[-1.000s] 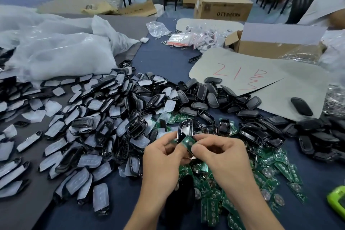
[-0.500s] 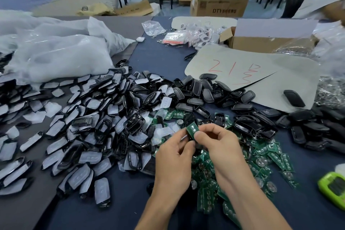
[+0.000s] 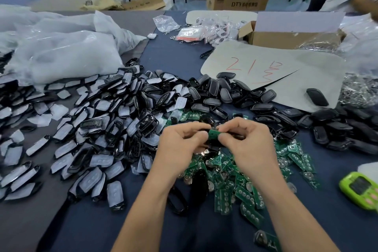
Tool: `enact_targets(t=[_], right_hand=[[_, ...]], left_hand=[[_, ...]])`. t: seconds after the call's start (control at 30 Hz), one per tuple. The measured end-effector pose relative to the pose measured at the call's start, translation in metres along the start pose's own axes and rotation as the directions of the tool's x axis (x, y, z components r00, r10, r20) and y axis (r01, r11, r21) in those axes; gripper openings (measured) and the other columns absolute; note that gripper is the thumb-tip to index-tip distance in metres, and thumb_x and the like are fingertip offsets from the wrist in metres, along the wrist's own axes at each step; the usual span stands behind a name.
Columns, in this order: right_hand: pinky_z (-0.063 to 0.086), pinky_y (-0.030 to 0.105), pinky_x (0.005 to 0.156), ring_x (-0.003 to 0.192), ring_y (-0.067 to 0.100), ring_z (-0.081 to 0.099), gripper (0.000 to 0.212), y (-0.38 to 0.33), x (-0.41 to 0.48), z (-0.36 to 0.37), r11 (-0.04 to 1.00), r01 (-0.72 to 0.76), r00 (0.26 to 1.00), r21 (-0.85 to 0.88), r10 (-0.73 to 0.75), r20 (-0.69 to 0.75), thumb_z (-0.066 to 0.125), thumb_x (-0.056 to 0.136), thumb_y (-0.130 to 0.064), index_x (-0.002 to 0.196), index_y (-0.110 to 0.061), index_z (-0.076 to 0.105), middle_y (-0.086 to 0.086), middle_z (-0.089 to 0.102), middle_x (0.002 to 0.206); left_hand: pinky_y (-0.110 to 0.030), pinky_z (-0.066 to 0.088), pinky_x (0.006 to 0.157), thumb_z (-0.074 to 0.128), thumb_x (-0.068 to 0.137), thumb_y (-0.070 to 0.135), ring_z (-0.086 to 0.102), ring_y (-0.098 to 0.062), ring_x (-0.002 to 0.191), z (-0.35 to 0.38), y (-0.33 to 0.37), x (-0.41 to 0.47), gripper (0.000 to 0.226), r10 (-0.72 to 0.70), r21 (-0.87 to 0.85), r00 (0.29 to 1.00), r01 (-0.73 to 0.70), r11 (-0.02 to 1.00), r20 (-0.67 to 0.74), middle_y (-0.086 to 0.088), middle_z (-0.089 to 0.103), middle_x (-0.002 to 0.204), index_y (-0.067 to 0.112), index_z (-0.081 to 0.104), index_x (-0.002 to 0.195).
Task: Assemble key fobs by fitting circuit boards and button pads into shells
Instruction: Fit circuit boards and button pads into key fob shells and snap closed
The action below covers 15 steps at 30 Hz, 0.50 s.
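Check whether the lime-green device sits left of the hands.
No: the lime-green device lies near the right edge of the table, beyond the right hand.

Head-worn view, down over table (image 3: pixel 180 61)

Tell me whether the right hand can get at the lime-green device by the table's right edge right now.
Probably yes, once freed: the right hand pinches a circuit board with the left hand, but the lime-green device lies uncovered on that side, with only flat loose boards between.
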State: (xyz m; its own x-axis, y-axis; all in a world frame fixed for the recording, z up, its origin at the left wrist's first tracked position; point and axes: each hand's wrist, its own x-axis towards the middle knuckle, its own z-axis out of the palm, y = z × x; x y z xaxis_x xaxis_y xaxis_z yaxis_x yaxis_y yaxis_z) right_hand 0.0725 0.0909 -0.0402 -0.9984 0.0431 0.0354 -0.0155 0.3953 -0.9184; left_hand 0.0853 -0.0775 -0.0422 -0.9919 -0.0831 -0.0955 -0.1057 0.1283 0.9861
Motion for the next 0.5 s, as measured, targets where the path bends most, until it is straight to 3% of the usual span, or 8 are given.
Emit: enact_targets(t=[0.07,0.17,0.23,0.3,0.4,0.5], right_hand=[[0.057,0.028,0.079,0.085,0.0,0.072,0.024,0.001,-0.003,0.004,0.994,-0.002,0.994,0.11,0.014,-0.105,0.08,0.082,-0.014,0.082,-0.037,0.076,-0.023,0.076,0.09],[0.057,0.029,0.079,0.081,0.002,0.072,0.024,0.003,-0.008,0.009,0.971,0.019,0.971,0.237,0.038,-0.235,0.079,0.084,-0.011,0.083,-0.035,0.075,-0.016,0.076,0.083],[0.055,0.026,0.076,0.079,0.003,0.072,0.022,0.004,-0.01,0.01,0.97,0.026,0.978,0.24,0.025,-0.207,0.078,0.085,-0.012,0.084,-0.034,0.075,-0.015,0.076,0.082],[0.053,0.026,0.076,0.08,0.004,0.072,0.019,0.005,-0.009,0.009,0.978,0.017,0.988,0.206,0.015,-0.153,0.076,0.086,-0.014,0.085,-0.033,0.074,-0.014,0.077,0.082],[0.054,0.029,0.076,0.078,0.005,0.072,0.018,0.007,-0.005,0.002,0.995,0.002,0.998,0.1,0.004,-0.058,0.075,0.085,-0.015,0.082,-0.033,0.073,-0.014,0.077,0.082],[0.057,0.032,0.076,0.081,0.006,0.072,0.02,0.008,-0.004,0.0,0.996,0.002,1.0,0.092,-0.002,-0.005,0.076,0.086,-0.013,0.08,-0.032,0.074,-0.016,0.077,0.087]], left_hand=[[-0.024,0.061,0.063,0.072,0.094,0.001,0.078,-0.017,0.075,0.002,0.0,-0.002,0.027,-0.074,-0.184,0.996,0.064,0.981,-0.048,-0.006,0.081,0.084,0.026,0.083,0.092],[-0.025,0.061,0.062,0.068,0.096,-0.001,0.079,-0.021,0.075,0.013,-0.005,-0.007,0.018,-0.15,-0.294,0.98,0.106,0.95,-0.131,-0.009,0.08,0.082,0.013,0.079,0.094],[-0.027,0.062,0.064,0.064,0.099,-0.001,0.079,-0.022,0.076,0.02,-0.009,-0.009,0.021,-0.17,-0.319,0.976,0.119,0.94,-0.137,-0.005,0.078,0.079,0.014,0.078,0.104],[-0.029,0.062,0.067,0.058,0.101,-0.001,0.078,-0.022,0.079,0.02,-0.011,-0.012,0.033,-0.167,-0.326,0.985,0.142,0.935,-0.052,-0.006,0.071,0.082,0.021,0.079,0.114],[-0.032,0.063,0.07,0.054,0.099,-0.005,0.077,-0.023,0.078,0.013,-0.012,-0.015,0.041,-0.139,-0.346,0.987,0.158,0.925,0.08,-0.013,0.069,0.088,0.022,0.08,0.115],[-0.027,0.063,0.069,0.061,0.096,-0.011,0.078,-0.021,0.076,0.011,-0.012,-0.017,0.037,-0.141,-0.317,0.986,0.161,0.935,0.083,-0.006,0.076,0.078,0.018,0.078,0.113]])
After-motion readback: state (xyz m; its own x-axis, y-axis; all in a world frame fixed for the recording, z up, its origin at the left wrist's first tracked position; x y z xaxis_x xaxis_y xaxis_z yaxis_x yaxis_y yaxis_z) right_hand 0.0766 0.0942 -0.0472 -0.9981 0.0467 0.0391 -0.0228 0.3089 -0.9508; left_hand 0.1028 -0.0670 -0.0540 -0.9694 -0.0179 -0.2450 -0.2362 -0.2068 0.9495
